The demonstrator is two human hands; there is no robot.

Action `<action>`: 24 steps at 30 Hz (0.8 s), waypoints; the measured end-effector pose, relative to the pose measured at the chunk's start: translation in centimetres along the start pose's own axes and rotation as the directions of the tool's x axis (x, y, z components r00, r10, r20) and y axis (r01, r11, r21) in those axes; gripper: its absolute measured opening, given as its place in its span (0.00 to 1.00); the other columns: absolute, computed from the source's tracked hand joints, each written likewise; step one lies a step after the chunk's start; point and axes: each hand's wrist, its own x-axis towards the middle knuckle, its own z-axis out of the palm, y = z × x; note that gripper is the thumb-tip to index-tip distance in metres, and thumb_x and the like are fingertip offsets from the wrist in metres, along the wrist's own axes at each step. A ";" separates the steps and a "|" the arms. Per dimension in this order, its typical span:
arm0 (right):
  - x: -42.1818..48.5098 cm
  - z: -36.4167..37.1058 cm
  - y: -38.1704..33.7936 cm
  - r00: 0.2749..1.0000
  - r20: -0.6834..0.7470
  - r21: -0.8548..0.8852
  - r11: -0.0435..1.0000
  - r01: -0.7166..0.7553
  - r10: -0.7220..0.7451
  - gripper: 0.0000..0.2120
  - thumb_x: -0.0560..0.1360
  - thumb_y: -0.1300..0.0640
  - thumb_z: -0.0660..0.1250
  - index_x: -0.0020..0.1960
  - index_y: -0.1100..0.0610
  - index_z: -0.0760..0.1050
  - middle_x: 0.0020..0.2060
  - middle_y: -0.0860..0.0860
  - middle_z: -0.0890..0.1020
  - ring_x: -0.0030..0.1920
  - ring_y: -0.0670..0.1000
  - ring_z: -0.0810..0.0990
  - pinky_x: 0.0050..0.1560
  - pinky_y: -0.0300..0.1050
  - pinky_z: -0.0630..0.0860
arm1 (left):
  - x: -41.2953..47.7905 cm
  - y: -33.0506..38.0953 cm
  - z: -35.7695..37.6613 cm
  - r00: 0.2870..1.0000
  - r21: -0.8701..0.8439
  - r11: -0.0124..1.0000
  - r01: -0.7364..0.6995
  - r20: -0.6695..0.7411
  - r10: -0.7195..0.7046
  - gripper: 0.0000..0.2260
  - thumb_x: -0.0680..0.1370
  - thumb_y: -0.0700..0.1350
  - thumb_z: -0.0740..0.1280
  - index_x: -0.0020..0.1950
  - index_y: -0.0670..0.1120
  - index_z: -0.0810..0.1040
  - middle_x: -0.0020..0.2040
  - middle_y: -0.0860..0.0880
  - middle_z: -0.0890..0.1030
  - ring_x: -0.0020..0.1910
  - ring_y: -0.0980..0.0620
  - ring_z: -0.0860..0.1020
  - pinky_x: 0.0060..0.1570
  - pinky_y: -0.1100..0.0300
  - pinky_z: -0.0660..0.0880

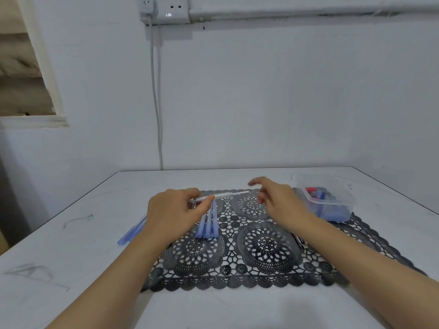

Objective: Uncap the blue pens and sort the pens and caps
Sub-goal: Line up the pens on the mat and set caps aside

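Observation:
My left hand pinches one end of an uncapped, clear-bodied pen that lies level above the black lace placemat. Its tip points right, toward my right hand. That hand hovers with fingers spread and nothing visible in it, blurred, just left of the clear plastic box. The box holds blue and red pens. Several blue pens lie side by side on the mat under my left hand. More blue pieces lie on the table to the left, partly hidden by my left wrist.
The white table stands against a white wall with a socket and a hanging cable. A small dark object peeks out from under my right forearm on the mat.

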 end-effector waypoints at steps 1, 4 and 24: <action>-0.1 0.2 0.1 0.997 0.072 -0.008 1.000 0.004 -0.003 0.16 0.78 0.67 0.56 0.62 0.54 0.71 0.36 0.48 0.76 0.35 0.44 0.74 0.34 0.31 0.69 | 0.0 0.0 0.0 1.000 -0.002 1.000 -0.002 -0.002 0.002 0.28 0.68 0.70 0.45 0.32 0.49 0.70 0.24 0.50 0.73 0.26 0.58 0.71 0.26 0.62 0.59; -0.5 0.8 0.2 0.980 0.197 -0.045 0.999 0.019 -0.010 0.11 0.77 0.67 0.57 0.55 0.57 0.73 0.38 0.52 0.79 0.38 0.49 0.76 0.37 0.36 0.69 | 0.1 0.0 0.1 1.000 0.000 1.000 -0.010 -0.001 0.010 0.28 0.68 0.70 0.44 0.32 0.49 0.71 0.24 0.50 0.73 0.26 0.57 0.72 0.26 0.62 0.59; -0.5 0.9 -0.4 0.956 0.293 -0.222 0.973 0.059 0.009 0.09 0.74 0.63 0.67 0.52 0.56 0.82 0.49 0.50 0.83 0.48 0.46 0.79 0.48 0.29 0.65 | 0.0 0.2 0.1 0.999 0.020 1.000 0.003 0.035 -0.003 0.25 0.71 0.67 0.50 0.30 0.48 0.68 0.24 0.50 0.73 0.26 0.55 0.71 0.26 0.62 0.59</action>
